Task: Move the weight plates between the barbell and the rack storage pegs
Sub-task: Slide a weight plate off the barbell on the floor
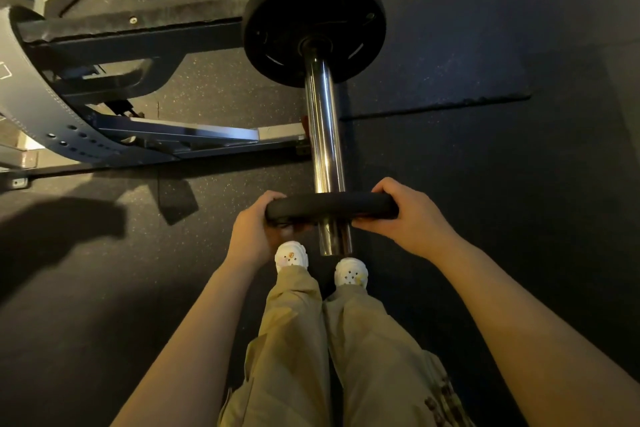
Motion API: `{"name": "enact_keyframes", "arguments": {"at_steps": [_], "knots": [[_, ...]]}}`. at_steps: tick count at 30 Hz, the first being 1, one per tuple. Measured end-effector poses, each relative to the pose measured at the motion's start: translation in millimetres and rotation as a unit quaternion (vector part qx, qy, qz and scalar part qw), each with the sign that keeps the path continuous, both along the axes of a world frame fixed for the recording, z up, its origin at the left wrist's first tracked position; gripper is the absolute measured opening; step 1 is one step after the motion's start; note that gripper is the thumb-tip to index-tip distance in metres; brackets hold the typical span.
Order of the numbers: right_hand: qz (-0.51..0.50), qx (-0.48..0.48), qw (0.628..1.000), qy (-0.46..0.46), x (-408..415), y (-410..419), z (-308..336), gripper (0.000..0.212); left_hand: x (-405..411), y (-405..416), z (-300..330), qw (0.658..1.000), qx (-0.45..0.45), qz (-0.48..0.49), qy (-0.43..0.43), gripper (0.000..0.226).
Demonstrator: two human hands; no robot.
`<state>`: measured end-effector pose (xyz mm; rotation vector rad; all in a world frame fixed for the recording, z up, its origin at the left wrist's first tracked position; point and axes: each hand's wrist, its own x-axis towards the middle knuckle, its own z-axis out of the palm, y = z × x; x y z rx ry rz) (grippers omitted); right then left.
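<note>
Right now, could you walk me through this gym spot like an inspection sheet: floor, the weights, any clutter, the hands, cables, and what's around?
Surface: dark speckled rubber floor, with a mat edge to the right of the bar.
Job's things: chrome barbell sleeve; small black plate threaded on near its end; larger black plate farther up the sleeve.
Clutter: nothing seen.
Grippers: left hand and right hand grip opposite edges of the small plate.
Cables: nothing seen.
Surroundings: rack frame to the left; the person's white shoes stand below the sleeve end.
</note>
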<state>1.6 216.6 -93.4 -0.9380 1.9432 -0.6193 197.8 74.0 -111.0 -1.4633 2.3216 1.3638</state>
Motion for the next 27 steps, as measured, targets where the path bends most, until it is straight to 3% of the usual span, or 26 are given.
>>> {"name": "enact_keyframes", "arguments": {"at_steps": [12, 17, 21, 27], "knots": [[0.007, 0.014, 0.997, -0.072, 12, 21, 3, 0.034, 24, 33, 2, 0.999, 0.03, 0.023, 0.015, 0.028], [0.01, 0.037, 0.996, -0.076, 21, 30, 7, 0.035, 28, 40, 10, 1.0, 0.029, 0.004, -0.007, 0.028], [0.081, 0.076, 0.991, -0.077, 8, 21, 13, 0.031, 26, 39, 17, 0.999, 0.008, -0.012, -0.045, 0.023], [0.063, 0.096, 0.987, -0.114, 10, 26, 13, 0.029, 27, 42, 26, 0.996, 0.02, -0.022, -0.079, 0.026]]}}
